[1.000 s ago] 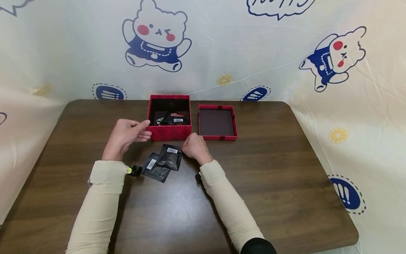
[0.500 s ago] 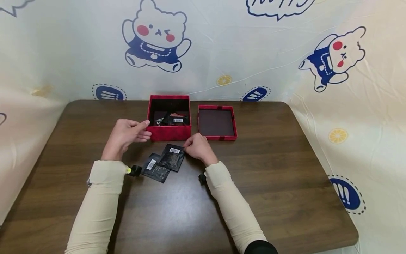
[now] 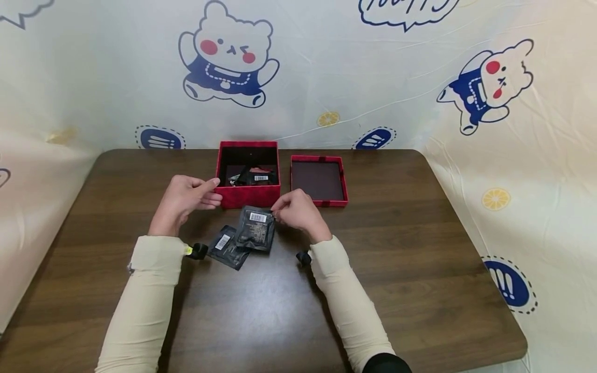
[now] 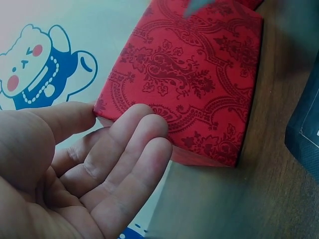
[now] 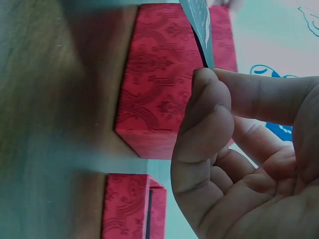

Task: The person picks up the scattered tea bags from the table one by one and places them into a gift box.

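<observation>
In the head view my right hand pinches the upper right corner of a black packet between thumb and fingertips. That packet is raised at an angle, showing its white barcode label; its thin edge appears in the right wrist view. Partly covered by it, a second black packet lies on the table. At the left front corner of the open red patterned box, my left hand rests its thumb and loosely bent fingers. Several black packets lie inside the box.
Right of the box lies its red-rimmed lid, inner side up. Both stand near the back edge of the brown wooden table. A patterned cloth hangs behind.
My right hand has moved slightly right and up, bringing the upper packet with it; the packet has turned more upright. The left hand stays at the box.
</observation>
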Tool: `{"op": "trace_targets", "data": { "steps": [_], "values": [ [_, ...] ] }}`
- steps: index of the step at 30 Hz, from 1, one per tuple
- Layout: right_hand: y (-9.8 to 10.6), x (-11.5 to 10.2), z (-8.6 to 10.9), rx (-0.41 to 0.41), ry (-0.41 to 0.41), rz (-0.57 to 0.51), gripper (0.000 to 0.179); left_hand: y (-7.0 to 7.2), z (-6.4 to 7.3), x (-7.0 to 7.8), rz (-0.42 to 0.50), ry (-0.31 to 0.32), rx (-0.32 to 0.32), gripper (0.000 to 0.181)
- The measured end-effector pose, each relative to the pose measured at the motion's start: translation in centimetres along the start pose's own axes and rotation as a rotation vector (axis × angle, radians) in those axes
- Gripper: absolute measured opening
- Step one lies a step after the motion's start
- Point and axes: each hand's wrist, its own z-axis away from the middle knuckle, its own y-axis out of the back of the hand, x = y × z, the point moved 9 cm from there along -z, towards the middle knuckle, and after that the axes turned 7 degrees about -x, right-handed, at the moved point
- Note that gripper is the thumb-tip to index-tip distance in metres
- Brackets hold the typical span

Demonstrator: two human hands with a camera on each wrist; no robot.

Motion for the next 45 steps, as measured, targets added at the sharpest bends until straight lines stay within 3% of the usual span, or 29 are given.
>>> {"op": "trace_targets", "data": {
  "steps": [11, 25, 45],
  "values": [
    [1.6, -1.1, 0.9, 0.041, 0.012, -0.082, 0.011, 0.0, 0.0, 0.5, 0.002, 0.006, -0.008, 0.054],
    [3.3, -1.6, 0.3, 0.115, 0.029, -0.238, 0.011, 0.0, 0.0, 0.4, 0.027, -0.002, -0.026, 0.052],
    [4.9, -2.3, -1.6, 0.146, -0.022, -0.276, 0.01, 0.1, 0.0, 0.2, 0.054, -0.002, -0.027, 0.053]
  ]
}}
